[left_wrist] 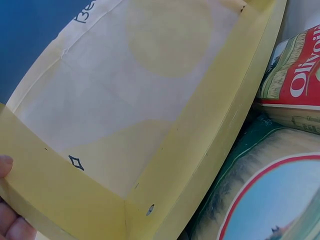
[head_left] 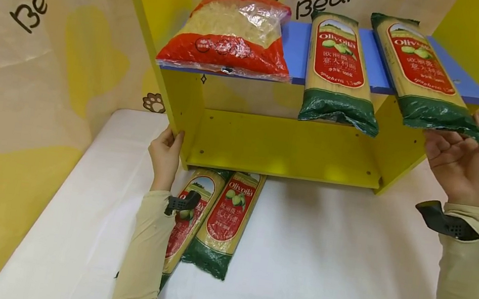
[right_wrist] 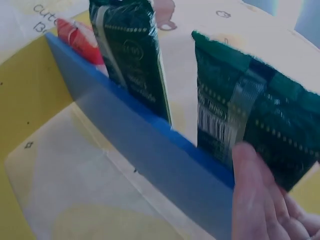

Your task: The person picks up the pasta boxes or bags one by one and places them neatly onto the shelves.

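Where its fingers curl beneath the green lower end and its thumb meets the side, the right hand (head_left: 469,164) grips a spaghetti pack (head_left: 421,63).
Green-ended, with a red label over pale strands, it lies aslant at the blue shelf (head_left: 297,50)'s right end, overhanging the front edge; a second pack (head_left: 340,56) overhangs beside it, and a red pasta bag (head_left: 232,36) sits toward the left end. Below, the left hand (head_left: 165,157) pinches the left side panel (head_left: 185,116)'s front edge, near two more packs (head_left: 230,214) on the white table (head_left: 320,263).
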### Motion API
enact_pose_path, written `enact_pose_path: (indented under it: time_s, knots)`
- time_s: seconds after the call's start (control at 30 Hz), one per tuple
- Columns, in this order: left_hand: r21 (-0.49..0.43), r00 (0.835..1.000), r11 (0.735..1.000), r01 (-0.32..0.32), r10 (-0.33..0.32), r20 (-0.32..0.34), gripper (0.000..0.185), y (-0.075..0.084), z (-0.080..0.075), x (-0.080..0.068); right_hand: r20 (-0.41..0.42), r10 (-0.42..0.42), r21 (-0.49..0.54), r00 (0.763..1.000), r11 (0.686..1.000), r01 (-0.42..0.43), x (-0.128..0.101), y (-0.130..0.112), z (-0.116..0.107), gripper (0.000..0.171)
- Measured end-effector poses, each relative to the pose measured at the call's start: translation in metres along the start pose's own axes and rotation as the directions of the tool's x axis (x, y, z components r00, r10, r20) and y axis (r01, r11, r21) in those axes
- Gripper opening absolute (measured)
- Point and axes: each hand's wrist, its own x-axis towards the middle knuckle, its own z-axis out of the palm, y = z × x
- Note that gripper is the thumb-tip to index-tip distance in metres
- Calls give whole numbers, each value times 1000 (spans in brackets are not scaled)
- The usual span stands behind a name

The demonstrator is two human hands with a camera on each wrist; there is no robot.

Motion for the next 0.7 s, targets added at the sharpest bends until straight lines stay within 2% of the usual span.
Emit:
enact_pose_path:
  time_s: [0.13, 0.23, 0.37, 0.53, 0.6, 0.7]
  knots:
    - [-7, 1000, 1000, 11, -11, 5, 31, -1, 0, -1, 177, -5, -73, 984, 997, 18, -8, 7, -14, 35]
    - [-16, 1000, 1000, 15, -15, 6, 31, 0, 0, -1, 263, 42, -108, 964, 994, -14, -11, 11, -25, 39]
    - [-23, 1000, 999, 21, -21, 7, 32, 1, 1, -2, 294, 117, -105, 948, 990, -90, -13, 15, -38, 38]
    - [-27, 1000, 999, 22, -22, 6, 32, 2, 1, -2, 313, 156, -85, 937, 987, -136, -15, 27, -51, 38]
    - [-27, 1000, 999, 25, -24, 6, 32, 1, 1, -1, 325, 174, -133, 929, 982, -137, -16, 35, -56, 38]
    - [-25, 1000, 999, 25, -25, 3, 31, 1, 0, 0, 369, 234, -234, 899, 960, -154, -17, 48, -64, 39]
